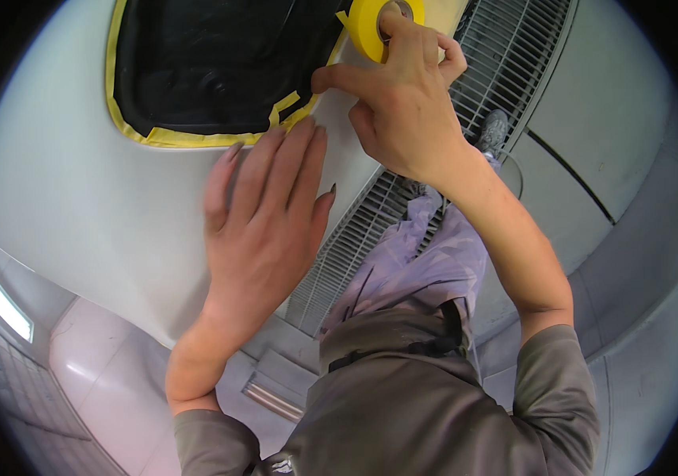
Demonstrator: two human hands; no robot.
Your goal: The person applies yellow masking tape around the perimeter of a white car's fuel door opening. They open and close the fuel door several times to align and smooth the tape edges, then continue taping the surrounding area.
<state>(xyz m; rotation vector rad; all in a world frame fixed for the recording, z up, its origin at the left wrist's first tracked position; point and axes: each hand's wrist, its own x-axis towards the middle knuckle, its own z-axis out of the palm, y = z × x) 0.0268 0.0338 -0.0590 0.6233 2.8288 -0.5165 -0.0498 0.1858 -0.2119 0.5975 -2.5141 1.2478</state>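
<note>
My left hand lies with fingers stretched out on a pale, smooth panel. Its fingertips touch or nearly touch the yellow masking tape edging a black masked area. Short loose-looking tape pieces sit at that area's lower right corner. In my right hand is a roll of yellow masking tape, with a finger through its core. A tape end sticks out from the roll's left side. My right index finger points toward the taped edge; whether it presses on the tape is hard to tell.
Metal floor grating runs along the panel's right side, and my shoe rests on it. Pale floor plates lie farther right. A bright light strip shows at the lower left.
</note>
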